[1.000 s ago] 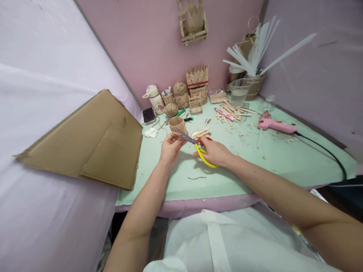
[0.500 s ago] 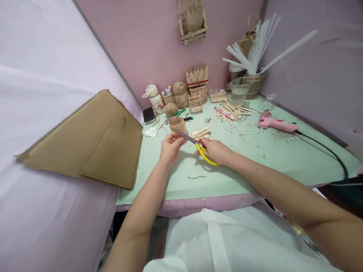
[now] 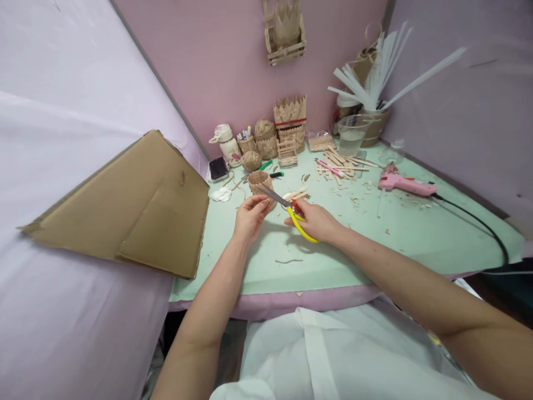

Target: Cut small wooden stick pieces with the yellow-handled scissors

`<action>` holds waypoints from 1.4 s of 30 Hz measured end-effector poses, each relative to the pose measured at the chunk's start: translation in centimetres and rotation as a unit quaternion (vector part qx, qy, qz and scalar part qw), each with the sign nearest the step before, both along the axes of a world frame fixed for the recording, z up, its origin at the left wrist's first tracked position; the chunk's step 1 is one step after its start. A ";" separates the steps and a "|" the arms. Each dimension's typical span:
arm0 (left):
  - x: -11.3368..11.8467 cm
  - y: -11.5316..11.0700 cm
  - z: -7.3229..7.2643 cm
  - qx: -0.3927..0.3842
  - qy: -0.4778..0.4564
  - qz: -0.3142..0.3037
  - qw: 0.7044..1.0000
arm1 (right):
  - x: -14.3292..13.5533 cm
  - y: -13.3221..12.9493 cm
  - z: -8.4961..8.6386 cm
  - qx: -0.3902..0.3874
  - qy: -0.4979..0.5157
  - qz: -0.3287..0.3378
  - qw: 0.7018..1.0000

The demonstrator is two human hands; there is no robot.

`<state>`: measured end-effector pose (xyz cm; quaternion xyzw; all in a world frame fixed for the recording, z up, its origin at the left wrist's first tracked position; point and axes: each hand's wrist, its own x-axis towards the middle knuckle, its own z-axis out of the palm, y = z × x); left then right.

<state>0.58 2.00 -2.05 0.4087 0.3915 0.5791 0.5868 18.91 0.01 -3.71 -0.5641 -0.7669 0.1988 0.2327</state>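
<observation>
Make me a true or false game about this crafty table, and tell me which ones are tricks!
1. The right hand is holding the scissors. True.
2. The glue gun is blue. False: it is pink.
3. Wooden sticks lie in a pile on the table. True.
4. The left hand is holding the white bottle. False: the bottle stands toward the back, and that hand is near the scissors.
</observation>
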 end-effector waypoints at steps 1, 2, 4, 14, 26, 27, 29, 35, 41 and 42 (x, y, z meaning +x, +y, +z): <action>0.0 0.0 0.0 0.003 -0.002 0.000 1.000 | 0.0 -0.1 0.0 0.005 -0.013 0.000 1.000; 0.1 0.0 0.0 0.007 -0.003 -0.001 1.000 | 0.0 -0.2 0.1 0.011 -0.025 -0.001 1.000; 0.1 -0.1 0.1 0.013 -0.005 -0.004 1.000 | 0.0 -0.3 0.2 0.024 -0.041 -0.002 0.999; 0.1 -0.1 -0.1 0.017 -0.013 -0.012 1.000 | -0.1 -0.5 0.4 0.037 -0.067 -0.005 0.997; 0.2 -0.2 0.0 0.007 -0.006 -0.028 1.000 | -0.3 -0.7 0.6 0.029 -0.089 -0.008 0.996; 0.2 -0.2 0.0 0.007 -0.004 -0.027 1.000 | -0.2 -0.7 0.5 0.030 -0.093 -0.008 0.995; 0.1 -0.2 0.1 0.009 -0.003 -0.029 1.000 | -0.2 -0.6 0.4 0.033 -0.101 -0.007 0.994; -0.1 0.0 0.1 -0.007 0.001 -0.048 0.999 | -0.1 -0.3 0.0 0.047 -0.092 0.008 0.995; 0.0 -0.2 0.4 -0.033 -0.006 -0.014 0.999 | 0.4 0.7 -0.4 0.020 -0.013 -0.033 0.999; 0.1 -0.3 0.5 -0.034 -0.005 -0.015 0.999 | 0.5 0.8 -0.4 0.018 -0.011 -0.038 0.999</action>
